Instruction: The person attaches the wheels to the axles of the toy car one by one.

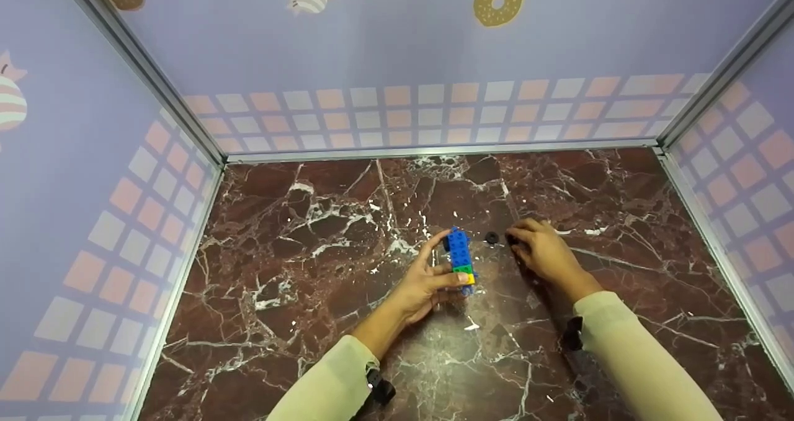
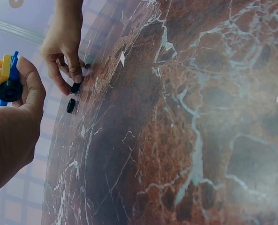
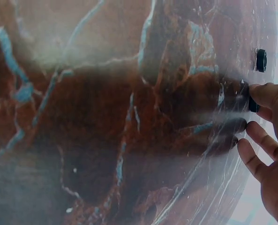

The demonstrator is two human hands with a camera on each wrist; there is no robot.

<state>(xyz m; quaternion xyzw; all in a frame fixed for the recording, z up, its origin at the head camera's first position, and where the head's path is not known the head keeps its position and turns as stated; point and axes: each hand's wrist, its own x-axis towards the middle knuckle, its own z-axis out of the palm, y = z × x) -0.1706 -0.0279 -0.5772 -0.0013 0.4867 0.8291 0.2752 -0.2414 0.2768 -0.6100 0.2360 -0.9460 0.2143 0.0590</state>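
Observation:
My left hand [image 1: 422, 288] grips a toy car built of bricks [image 1: 459, 252], blue along most of its length with green and yellow bricks at the near end. A black wheel [image 2: 10, 91] shows on the car in the left wrist view. To the right, my right hand [image 1: 551, 253] pinches a small black wheel [image 3: 253, 104] between thumb and finger, down at the tabletop. Another black wheel [image 1: 491, 238] lies loose on the table between the two hands. The fingers partly hide the pinched wheel and the car's underside.
The table [image 1: 298, 322] has a glossy dark red marbled surface. Lilac panels with pink and white squares enclose it at the back wall [image 1: 397, 49] and both sides, with a metal strip [image 1: 372, 155] along the back edge.

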